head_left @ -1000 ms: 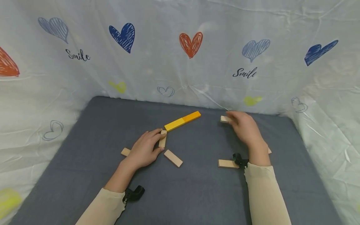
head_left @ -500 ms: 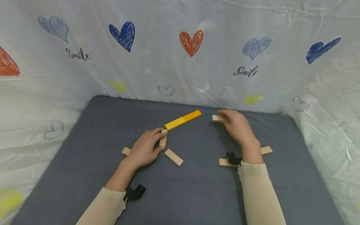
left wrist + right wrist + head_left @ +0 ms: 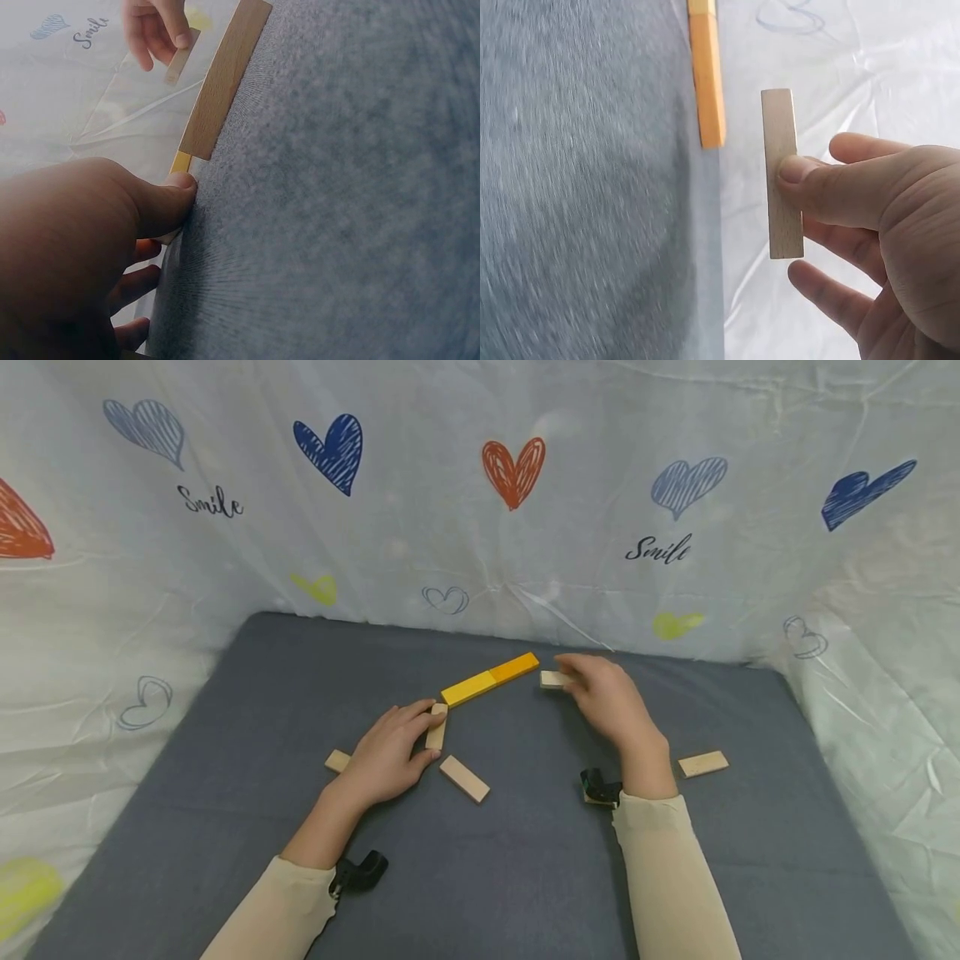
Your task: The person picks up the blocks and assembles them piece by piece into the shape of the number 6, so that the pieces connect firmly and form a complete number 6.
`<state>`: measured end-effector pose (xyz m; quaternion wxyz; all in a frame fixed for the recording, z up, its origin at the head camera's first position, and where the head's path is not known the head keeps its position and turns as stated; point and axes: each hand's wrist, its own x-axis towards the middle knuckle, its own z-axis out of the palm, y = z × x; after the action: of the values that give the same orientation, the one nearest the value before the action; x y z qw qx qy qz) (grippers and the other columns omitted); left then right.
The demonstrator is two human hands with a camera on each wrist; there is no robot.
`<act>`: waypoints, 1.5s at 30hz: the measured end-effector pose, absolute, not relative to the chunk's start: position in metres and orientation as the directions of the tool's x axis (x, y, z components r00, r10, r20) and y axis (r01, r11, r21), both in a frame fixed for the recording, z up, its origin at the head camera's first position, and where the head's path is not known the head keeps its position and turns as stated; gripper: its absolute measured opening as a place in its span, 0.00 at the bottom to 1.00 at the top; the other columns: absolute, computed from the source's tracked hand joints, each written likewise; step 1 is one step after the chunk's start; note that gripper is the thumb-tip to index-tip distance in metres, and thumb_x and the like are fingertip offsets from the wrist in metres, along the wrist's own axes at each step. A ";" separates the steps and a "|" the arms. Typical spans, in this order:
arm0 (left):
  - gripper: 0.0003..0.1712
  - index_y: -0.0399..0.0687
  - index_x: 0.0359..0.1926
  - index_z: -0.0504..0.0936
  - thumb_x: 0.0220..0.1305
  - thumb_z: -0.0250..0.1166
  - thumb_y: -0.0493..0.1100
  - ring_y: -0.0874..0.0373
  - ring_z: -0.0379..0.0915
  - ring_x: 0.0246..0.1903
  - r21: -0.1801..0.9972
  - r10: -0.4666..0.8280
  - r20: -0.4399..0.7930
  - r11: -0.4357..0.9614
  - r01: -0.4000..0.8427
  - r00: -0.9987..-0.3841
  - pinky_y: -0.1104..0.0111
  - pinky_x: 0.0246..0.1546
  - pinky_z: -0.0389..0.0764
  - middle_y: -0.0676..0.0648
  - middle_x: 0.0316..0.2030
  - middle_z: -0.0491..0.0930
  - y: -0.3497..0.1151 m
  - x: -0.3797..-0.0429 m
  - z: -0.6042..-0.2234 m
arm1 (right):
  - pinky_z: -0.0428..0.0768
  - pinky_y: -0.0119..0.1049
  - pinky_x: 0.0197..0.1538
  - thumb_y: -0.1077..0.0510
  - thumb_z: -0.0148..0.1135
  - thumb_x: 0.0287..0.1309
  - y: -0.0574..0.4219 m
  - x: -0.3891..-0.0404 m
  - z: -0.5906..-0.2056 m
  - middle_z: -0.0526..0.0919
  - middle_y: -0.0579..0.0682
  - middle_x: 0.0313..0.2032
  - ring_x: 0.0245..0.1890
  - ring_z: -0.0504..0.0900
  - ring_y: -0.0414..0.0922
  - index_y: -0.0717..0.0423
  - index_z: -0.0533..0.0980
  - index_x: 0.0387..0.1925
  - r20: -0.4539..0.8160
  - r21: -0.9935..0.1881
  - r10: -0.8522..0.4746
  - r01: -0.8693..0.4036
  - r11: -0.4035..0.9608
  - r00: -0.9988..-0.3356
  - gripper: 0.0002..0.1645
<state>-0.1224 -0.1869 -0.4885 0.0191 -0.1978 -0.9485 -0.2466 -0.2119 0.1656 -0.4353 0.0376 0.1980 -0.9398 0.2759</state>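
Note:
My left hand [image 3: 390,756] holds a plain wooden block [image 3: 437,727] by its ends between thumb and fingers; its far end meets the near end of a yellow block [image 3: 467,688]. End to end with the yellow one lies an orange block [image 3: 516,667], angling away to the right. In my right hand [image 3: 609,697] a light wooden block [image 3: 553,680] is pinched between thumb and fingers, just right of the orange block. The right wrist view shows this light block [image 3: 783,210] held off the cloth, apart from the orange block [image 3: 708,82].
Another wooden block [image 3: 465,779] lies slantwise right of my left thumb. One block [image 3: 337,761] is partly hidden behind my left hand, and another [image 3: 703,764] lies right of my right wrist. Under the right wrist camera [image 3: 600,785] a block is mostly covered. Grey cloth [image 3: 510,877] covers the table.
My right hand has carried the light block leftward to near the orange block's end, uncovering the block at the right. My left hand stays in place on its block.

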 end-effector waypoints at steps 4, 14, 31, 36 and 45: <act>0.36 0.47 0.77 0.78 0.72 0.77 0.45 0.40 0.65 0.78 0.458 0.368 0.133 0.801 0.387 -0.920 0.45 0.85 0.56 0.40 0.79 0.68 -0.187 -0.123 -0.487 | 0.83 0.58 0.67 0.65 0.68 0.75 0.157 -0.211 -0.435 0.87 0.56 0.62 0.62 0.84 0.58 0.56 0.80 0.72 0.170 -0.513 -0.353 -0.388 0.765 -0.920 0.26; 0.36 0.47 0.77 0.78 0.72 0.77 0.46 0.40 0.66 0.78 0.423 0.379 0.138 0.813 0.400 -0.915 0.44 0.85 0.57 0.40 0.79 0.68 -0.188 -0.123 -0.487 | 0.84 0.56 0.67 0.64 0.69 0.75 0.134 -0.208 -0.440 0.88 0.53 0.60 0.62 0.84 0.56 0.53 0.82 0.70 0.162 -0.534 -0.365 -0.392 0.749 -0.917 0.25; 0.35 0.48 0.76 0.79 0.72 0.77 0.47 0.41 0.67 0.77 0.394 0.380 0.124 0.829 0.397 -0.917 0.43 0.84 0.58 0.40 0.79 0.69 -0.187 -0.124 -0.486 | 0.86 0.50 0.66 0.61 0.71 0.74 0.090 -0.200 -0.454 0.88 0.49 0.60 0.60 0.86 0.52 0.51 0.86 0.65 0.171 -0.559 -0.441 -0.455 0.693 -0.881 0.21; 0.35 0.48 0.76 0.80 0.72 0.78 0.47 0.41 0.67 0.77 0.396 0.384 0.129 0.825 0.402 -0.914 0.43 0.84 0.59 0.40 0.78 0.70 -0.186 -0.125 -0.486 | 0.86 0.49 0.66 0.61 0.71 0.74 0.083 -0.199 -0.455 0.88 0.49 0.61 0.60 0.86 0.51 0.51 0.86 0.65 0.149 -0.554 -0.451 -0.452 0.699 -0.880 0.21; 0.34 0.48 0.75 0.81 0.71 0.78 0.47 0.39 0.70 0.75 0.397 0.382 0.133 0.825 0.402 -0.914 0.44 0.84 0.60 0.40 0.78 0.71 -0.188 -0.125 -0.488 | 0.86 0.49 0.66 0.62 0.71 0.74 0.071 -0.196 -0.457 0.89 0.50 0.59 0.59 0.86 0.52 0.52 0.86 0.65 0.145 -0.547 -0.492 -0.484 0.683 -0.858 0.20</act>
<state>-0.1252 -0.1884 -0.4880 0.0235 -0.2055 -0.9549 -0.2131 -0.1961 0.0708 -0.4575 -0.0068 0.2660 -0.9172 0.2964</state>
